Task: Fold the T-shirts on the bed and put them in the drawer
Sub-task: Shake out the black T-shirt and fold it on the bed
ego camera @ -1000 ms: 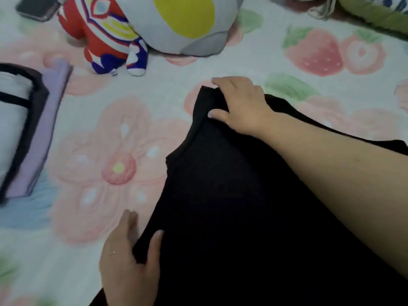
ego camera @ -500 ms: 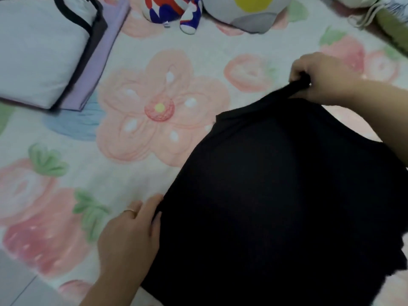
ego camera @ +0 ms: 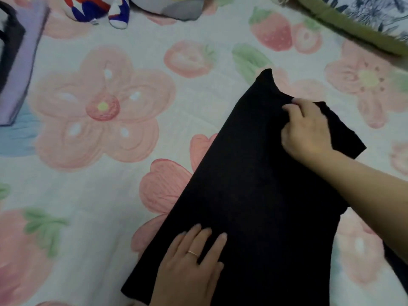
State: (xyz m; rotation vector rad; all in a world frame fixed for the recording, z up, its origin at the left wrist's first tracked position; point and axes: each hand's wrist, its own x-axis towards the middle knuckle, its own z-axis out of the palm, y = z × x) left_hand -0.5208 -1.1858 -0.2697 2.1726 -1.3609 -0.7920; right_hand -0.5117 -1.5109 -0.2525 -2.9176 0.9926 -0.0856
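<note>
Left hand (ego camera: 189,268) off the edge, now flat atop black T-shirt (ego camera: 254,184).

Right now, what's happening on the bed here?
A person is partway through folding a black T-shirt spread on the flower-and-strawberry bedspread. The left hand lies flat on the shirt's near end, pressing it down, while the right hand has its fingers curled into the fabric by the sleeve. A folded pile sits at the left edge and a plush toy at the top. No drawer is in view.
</note>
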